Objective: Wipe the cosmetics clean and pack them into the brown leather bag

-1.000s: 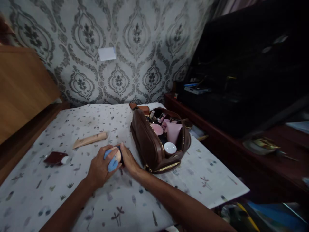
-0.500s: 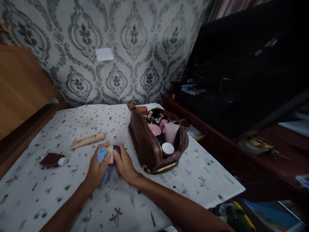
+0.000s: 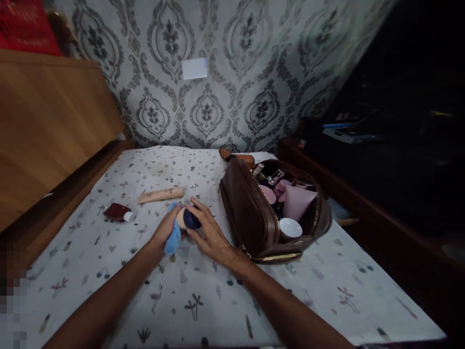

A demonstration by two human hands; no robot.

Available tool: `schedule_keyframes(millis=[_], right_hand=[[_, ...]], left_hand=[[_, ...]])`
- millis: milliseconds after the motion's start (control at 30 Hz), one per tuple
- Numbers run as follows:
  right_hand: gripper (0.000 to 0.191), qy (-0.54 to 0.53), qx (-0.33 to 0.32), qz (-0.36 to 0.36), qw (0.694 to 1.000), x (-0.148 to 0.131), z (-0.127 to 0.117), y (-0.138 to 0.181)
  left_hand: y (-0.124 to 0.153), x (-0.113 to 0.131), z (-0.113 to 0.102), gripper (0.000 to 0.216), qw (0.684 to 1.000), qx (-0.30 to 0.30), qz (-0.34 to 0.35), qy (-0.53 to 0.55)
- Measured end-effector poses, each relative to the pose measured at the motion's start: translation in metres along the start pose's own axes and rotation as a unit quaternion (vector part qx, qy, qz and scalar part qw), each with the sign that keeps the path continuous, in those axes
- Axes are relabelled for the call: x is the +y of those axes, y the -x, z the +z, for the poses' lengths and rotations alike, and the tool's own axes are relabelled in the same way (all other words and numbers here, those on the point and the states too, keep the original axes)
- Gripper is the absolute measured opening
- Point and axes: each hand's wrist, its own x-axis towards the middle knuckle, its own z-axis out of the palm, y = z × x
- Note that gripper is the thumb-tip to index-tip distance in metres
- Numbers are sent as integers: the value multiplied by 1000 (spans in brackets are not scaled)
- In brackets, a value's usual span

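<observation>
My left hand (image 3: 163,231) grips a light blue cloth (image 3: 173,238) pressed against a small beige bottle with a dark blue cap (image 3: 189,218). My right hand (image 3: 209,233) holds that bottle at the cap end, just above the patterned tablecloth (image 3: 203,295). Right of my hands stands an open brown leather toiletry bag (image 3: 254,218) with pink tubes, a pink compact and a white-capped jar (image 3: 290,227) inside.
A beige tube (image 3: 160,195) and a dark red bottle with a white cap (image 3: 116,212) lie on the cloth to the left. A wooden board (image 3: 47,126) stands at the left. Patterned wallpaper (image 3: 225,72) is behind; a dark shelf unit (image 3: 381,160) is on the right.
The camera view has swung left, so everything sits further right in frame. The bottle has turned in my hands; its dark cap now faces up, and the cloth hangs lower under my left hand.
</observation>
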Motion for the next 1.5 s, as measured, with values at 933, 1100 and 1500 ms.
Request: schedule_keyframes(millis=[933,1100,1500], right_hand=[[54,47,23,138,989,9,6,2],[66,84,29,244,966,12,4,0],[66,66,16,318,945,7,7,-3]], left_hand=[[0,-1,-3,58,990,-55,123,-38],[2,-3,-7,50,978,-85,176,-72],[9,-1,-12,40,971,-74,191,-124]])
